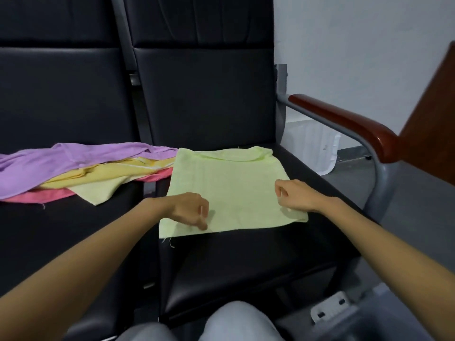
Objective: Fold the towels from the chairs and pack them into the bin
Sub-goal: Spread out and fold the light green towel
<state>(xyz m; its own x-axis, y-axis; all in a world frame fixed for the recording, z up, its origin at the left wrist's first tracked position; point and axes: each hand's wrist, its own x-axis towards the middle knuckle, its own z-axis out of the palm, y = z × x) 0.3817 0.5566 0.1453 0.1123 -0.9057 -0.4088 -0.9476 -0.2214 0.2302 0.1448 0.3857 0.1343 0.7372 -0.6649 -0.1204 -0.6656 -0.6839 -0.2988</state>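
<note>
Head view: we pinch the near edge of the green towel point(229, 188), left hand point(194, 210) at one corner, right hand point(293, 195) at the other. It lies flat on the seat point(246, 267), reaching away beyond both hands. If one pinch slips in lifting, the fold may go crooked; the far edge is wrinkled.

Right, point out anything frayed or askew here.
The light green cloth towel has loose threads trailing off its near-left corner and a rumpled far edge. The purple, yellow and pink towels lie heaped, unfolded, beside it.
</note>
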